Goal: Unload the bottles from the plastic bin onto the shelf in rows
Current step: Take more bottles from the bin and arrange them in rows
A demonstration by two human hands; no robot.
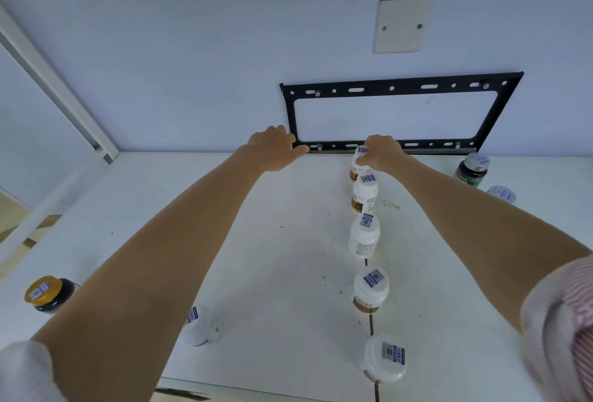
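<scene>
Nearest me, a white bottle (385, 358) stands at the shelf (288, 273) front edge, heading an upright row running back. My right hand (382, 152) grips the rear bottle (356, 165) by its cap, upright, near the back edge. My left hand (276, 148) hovers, fingers loose, holding nothing.

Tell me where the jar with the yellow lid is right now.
In the head view, the jar with the yellow lid stands at the shelf's near left edge, just outside the left forearm, apart from the white bottles.
</scene>
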